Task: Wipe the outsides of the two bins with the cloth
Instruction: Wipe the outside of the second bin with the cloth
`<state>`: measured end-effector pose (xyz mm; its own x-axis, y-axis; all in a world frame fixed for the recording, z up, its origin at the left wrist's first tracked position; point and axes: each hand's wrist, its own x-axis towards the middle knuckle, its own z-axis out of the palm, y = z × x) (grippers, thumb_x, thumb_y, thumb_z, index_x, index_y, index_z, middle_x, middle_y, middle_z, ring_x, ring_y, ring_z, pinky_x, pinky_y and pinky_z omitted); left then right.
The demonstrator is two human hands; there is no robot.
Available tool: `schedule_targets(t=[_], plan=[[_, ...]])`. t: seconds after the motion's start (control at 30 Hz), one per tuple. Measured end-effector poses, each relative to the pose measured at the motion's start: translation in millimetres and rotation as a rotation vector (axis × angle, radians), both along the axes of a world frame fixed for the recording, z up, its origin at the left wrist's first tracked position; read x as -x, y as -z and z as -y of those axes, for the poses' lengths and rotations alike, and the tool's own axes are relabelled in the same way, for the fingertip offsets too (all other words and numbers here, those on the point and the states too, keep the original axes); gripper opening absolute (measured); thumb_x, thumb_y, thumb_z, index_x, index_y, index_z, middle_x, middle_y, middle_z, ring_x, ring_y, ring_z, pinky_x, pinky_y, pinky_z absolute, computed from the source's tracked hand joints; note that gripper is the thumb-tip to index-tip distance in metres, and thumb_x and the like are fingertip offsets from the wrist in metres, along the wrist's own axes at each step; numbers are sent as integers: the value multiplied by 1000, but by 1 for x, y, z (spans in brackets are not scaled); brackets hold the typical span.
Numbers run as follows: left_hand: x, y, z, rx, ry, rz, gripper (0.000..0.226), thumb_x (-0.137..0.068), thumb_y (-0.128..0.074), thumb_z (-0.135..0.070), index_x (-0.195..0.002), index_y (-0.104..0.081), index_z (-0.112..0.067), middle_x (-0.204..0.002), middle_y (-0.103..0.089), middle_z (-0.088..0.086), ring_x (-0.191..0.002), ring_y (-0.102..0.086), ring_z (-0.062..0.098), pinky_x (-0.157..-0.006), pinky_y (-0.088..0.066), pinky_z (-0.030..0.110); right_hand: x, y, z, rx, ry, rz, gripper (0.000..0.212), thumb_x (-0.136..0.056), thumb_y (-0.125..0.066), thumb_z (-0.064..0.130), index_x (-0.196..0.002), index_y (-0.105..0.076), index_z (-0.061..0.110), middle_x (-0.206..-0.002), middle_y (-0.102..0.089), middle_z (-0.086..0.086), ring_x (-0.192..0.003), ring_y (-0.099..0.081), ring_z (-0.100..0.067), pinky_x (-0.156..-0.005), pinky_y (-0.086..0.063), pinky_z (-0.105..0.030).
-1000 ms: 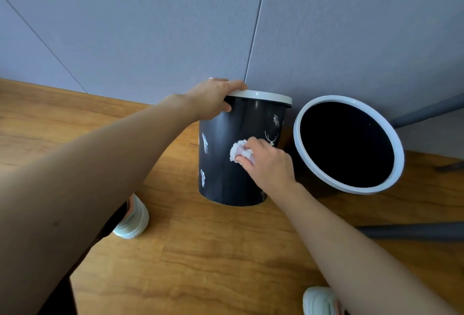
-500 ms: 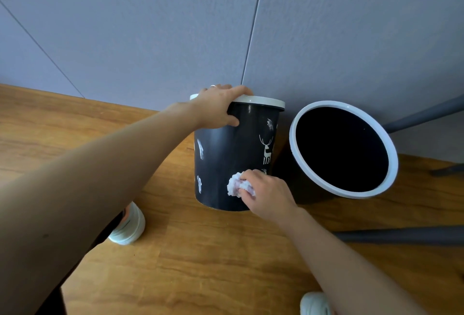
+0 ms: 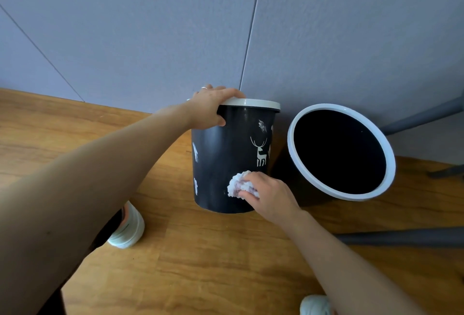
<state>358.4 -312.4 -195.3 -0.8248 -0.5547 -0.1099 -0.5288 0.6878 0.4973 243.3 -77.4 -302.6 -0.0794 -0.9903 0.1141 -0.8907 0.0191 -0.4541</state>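
Wooden floor (image 3: 226,264) meets a grey wall; 2 bins stand here. Left hand (image 3: 211,109) grasps the rim of the deer-print bin (image 3: 226,149). Right hand (image 3: 266,196) pinches the cloth (image 3: 238,185) low against its side; the second bin (image 3: 291,136), nearer this hand, waits rightward.

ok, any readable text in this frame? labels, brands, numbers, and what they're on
None: no words, numbers or brand marks can be read.
Black round plastic bin with a white rim, held by the left hand: only white pictures, a deer and leaf-like shapes, no lettering.
Second black bin with a white rim: no print visible.
White crumpled cloth in the right hand: no label visible.
Pale shoes: no marks legible.
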Motion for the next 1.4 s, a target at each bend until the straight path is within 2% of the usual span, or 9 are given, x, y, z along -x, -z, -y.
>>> schedule_targets(t=[0.13, 0.27, 0.4, 0.63, 0.83, 1.07, 1.2, 1.3, 1.4], plan=[[9, 1, -4, 33, -14, 9, 59, -73, -61, -8, -125, -44, -29, -104, -54, -2, -109, -44, 27, -93, -38, 45, -1, 0, 2, 6, 5, 39, 27, -88, -66, 38, -110, -59, 22, -98, -67, 4, -80, -65, -13, -66, -56, -29], [12, 5, -7, 50, -1, 55, 67, -73, -77, -25, -127, -40, -38, -110, -57, -6, -112, -42, 24, -93, -32, 44, 0, -1, -1, 16, -8, 38, 28, -89, -66, 37, -110, -59, 20, -98, -67, 4, -82, -66, -11, -65, -57, -25], [4, 2, -1, -21, -19, 27, 67, -72, -76, -19, -126, -43, -42, -89, -50, -17, -108, -40, 20, -95, -30, 43, 2, -3, -3, 51, -15, -9, 27, -88, -68, 33, -109, -61, 18, -93, -67, 2, -76, -65, -13, -61, -56, -25], [3, 2, 0, -55, -73, -22, 62, -71, -73, -10, -119, -45, -39, -91, -48, -2, -100, -40, 25, -93, -29, 37, 3, -1, -4, 51, -9, -19, 23, -89, -67, 32, -107, -63, 18, -89, -65, 2, -71, -62, -13, -58, -54, -26], [2, 5, 0, -64, -84, -67, 61, -72, -71, -6, -120, -48, -34, -83, -43, -7, -90, -34, 18, -88, -27, 34, 4, -5, 0, 77, 17, -16, 22, -91, -64, 32, -107, -62, 17, -91, -65, 1, -74, -63, -12, -60, -56, -26], [4, 8, 2, 90, 29, -10, 64, -75, -71, -10, -127, -42, -30, -124, -55, -3, -103, -39, 23, -96, -34, 45, -5, 0, -1, 72, 5, -136, 19, -88, -67, 28, -103, -63, 17, -86, -61, 2, -67, -60, -12, -55, -53, -26], [3, 11, 5, 150, 86, 53, 71, -80, -68, -13, -139, -35, -35, -123, -52, 1, -105, -42, 27, -97, -31, 43, -16, 9, -9, 25, -80, -175, 18, -85, -71, 25, -99, -66, 16, -83, -61, 2, -63, -60, -12, -51, -53, -26], [3, 12, 10, 150, 95, 75, 72, -82, -68, -14, -142, -34, -34, -121, -52, 3, -108, -43, 30, -101, -31, 43, -22, 13, -15, -108, -130, -192, 19, -92, -59, 30, -107, -63, 19, -93, -61, 3, -73, -61, -13, -61, -55, -29], [5, 15, 10, 171, 101, 74, 73, -82, -68, -16, -143, -33, -36, -118, -51, 4, -108, -44, 31, -99, -32, 42, -23, 8, -7, -87, -127, -211, 17, -93, -56, 27, -106, -62, 19, -95, -62, 3, -75, -63, -15, -61, -54, -28]])
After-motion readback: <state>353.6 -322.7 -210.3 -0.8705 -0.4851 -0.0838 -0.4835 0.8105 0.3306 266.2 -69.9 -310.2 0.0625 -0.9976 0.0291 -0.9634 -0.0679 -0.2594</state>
